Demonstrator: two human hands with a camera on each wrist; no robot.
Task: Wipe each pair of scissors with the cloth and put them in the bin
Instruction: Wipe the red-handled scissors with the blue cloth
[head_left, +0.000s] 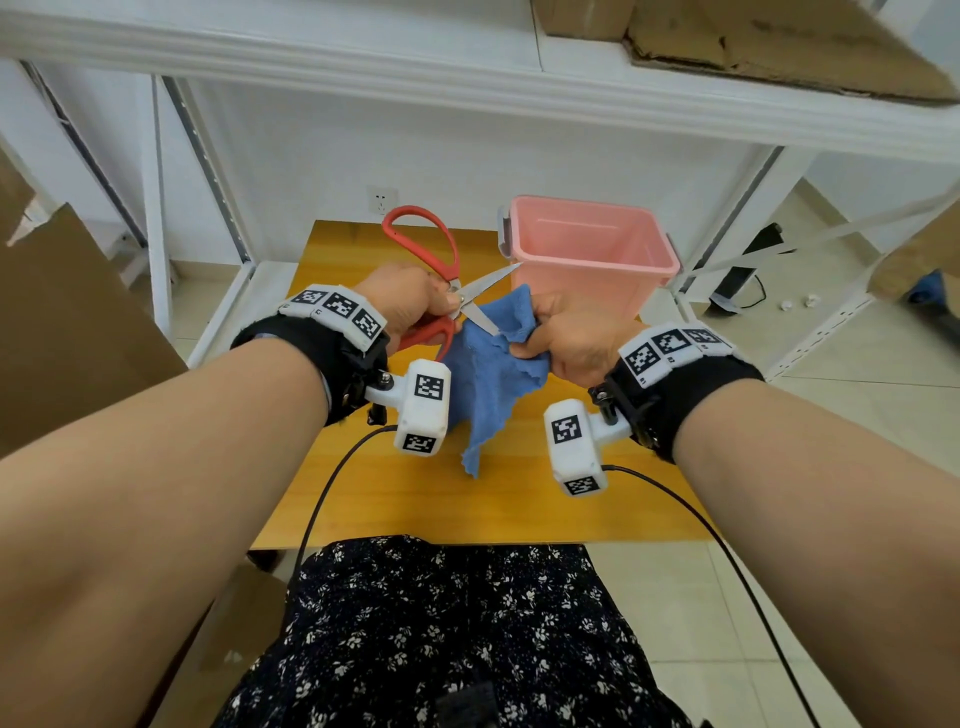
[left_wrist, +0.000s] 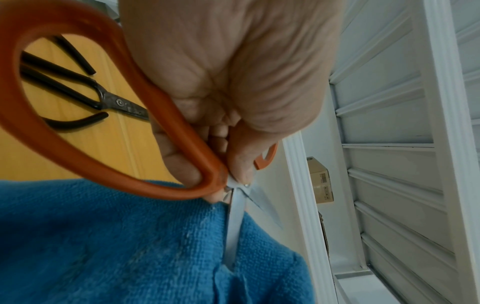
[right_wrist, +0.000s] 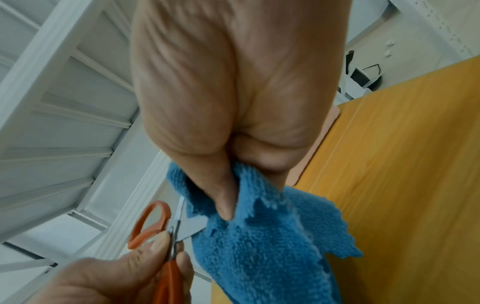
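Your left hand (head_left: 410, 301) grips the red scissors (head_left: 441, 270) at the pivot above the counter (head_left: 395, 499), blades open; they look stiff, sharp, probably slick, while your right hand (head_left: 571, 338) pinches the soft, limp cloth (head_left: 488, 384) against one blade.

red-handled scissors (head_left: 423, 244) | blue cloth (head_left: 488, 384) | pink bin (head_left: 592, 249) | possibly black-handled scissors (left_wrist: 85, 92)

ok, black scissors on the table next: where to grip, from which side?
Judging from the left wrist view, take the black scissors at the looped handles, coming down from above: they lie flat on the wooden table, handles spread, blade end hidden behind the red scissors. Fingers stay clear of the blades.
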